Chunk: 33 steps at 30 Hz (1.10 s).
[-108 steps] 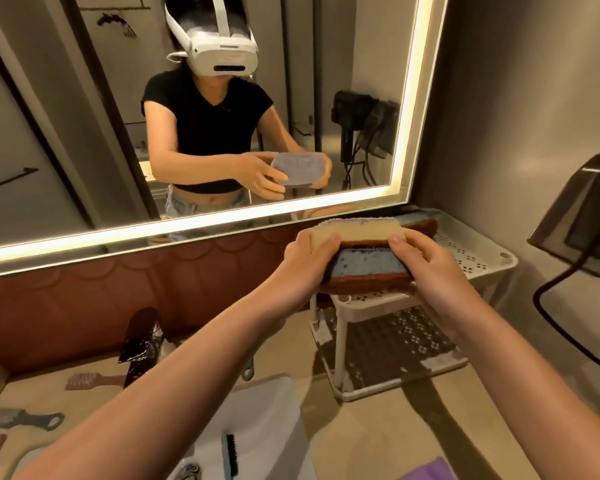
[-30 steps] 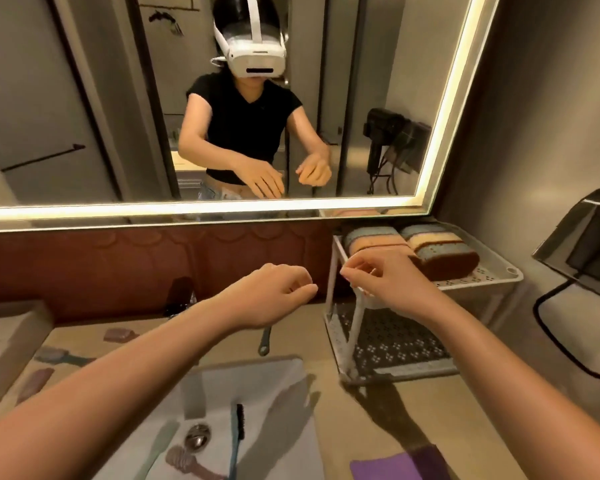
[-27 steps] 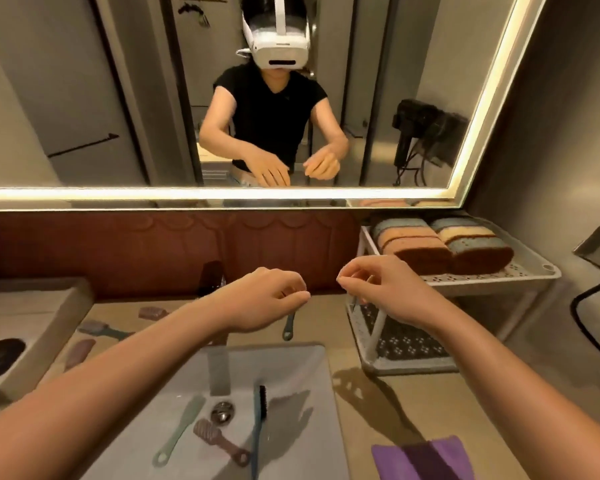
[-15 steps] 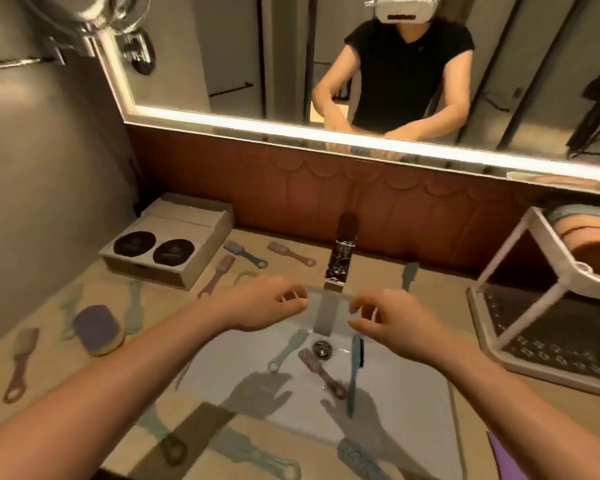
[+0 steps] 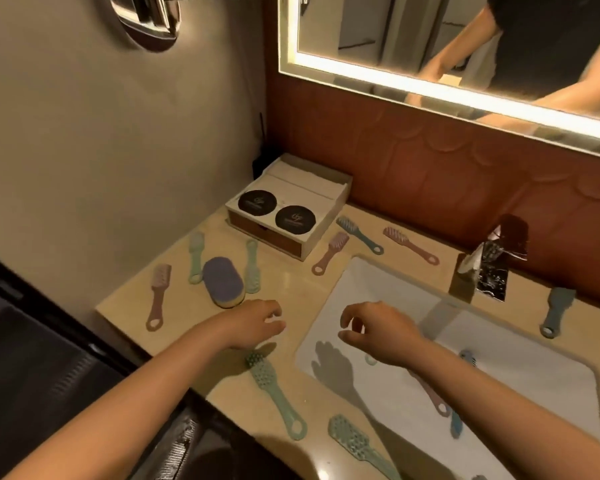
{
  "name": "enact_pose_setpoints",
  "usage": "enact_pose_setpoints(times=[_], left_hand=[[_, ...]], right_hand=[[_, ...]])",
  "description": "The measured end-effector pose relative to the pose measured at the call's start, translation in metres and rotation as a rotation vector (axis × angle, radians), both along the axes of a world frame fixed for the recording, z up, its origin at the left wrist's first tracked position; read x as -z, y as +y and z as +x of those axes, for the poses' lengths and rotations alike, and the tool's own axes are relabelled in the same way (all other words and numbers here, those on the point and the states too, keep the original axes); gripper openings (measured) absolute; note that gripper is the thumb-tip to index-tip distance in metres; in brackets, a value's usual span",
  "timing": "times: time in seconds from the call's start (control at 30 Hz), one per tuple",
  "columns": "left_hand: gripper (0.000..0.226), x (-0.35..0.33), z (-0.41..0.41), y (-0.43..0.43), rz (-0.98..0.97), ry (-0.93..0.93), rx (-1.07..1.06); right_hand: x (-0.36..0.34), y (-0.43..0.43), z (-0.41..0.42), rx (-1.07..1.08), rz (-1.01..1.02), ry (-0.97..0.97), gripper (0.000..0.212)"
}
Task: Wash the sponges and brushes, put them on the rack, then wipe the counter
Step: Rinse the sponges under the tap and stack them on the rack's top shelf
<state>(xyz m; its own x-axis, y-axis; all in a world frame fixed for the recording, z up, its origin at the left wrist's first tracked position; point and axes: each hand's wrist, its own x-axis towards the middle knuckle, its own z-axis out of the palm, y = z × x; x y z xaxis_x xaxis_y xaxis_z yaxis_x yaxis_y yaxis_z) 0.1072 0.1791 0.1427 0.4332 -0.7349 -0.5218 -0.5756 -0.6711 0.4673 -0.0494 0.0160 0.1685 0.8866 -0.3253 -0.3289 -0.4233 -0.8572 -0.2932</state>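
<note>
Purple sponge (image 5: 223,286) just beyond left hand (image 5: 253,327) — both hands loosely curled, empty — right hand (image 5: 378,336) over sink (image 5: 378,285)

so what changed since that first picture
Both hands let go of the sponge stack, left on the rack, which is now out of view. The left hand and right hand moved left and down, empty, toward the purple sponge. The brushes in the sink stayed put.
</note>
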Motion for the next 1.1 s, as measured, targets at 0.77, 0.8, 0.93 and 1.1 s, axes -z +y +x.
enact_pose_setpoints(times=[0.77,0.8,0.93,1.1], left_hand=[[0.039,0.075,0.119,0.058,-0.515,0.474,-0.951],[0.035,0.075,0.119,0.057,-0.523,0.499,-0.953],[0.024,0.073,0.119,0.054,-0.576,0.586,-0.988],[0.027,0.076,0.121,0.053,-0.611,0.607,-1.026]], right_hand=[[0.072,0.09,0.2,-0.587,-0.224,0.131,0.061],[0.075,0.091,0.201,-0.622,-0.237,0.126,0.06],[0.081,0.091,0.202,-0.677,-0.236,0.1,0.051],[0.086,0.086,0.201,-0.548,-0.085,-0.022,0.046]])
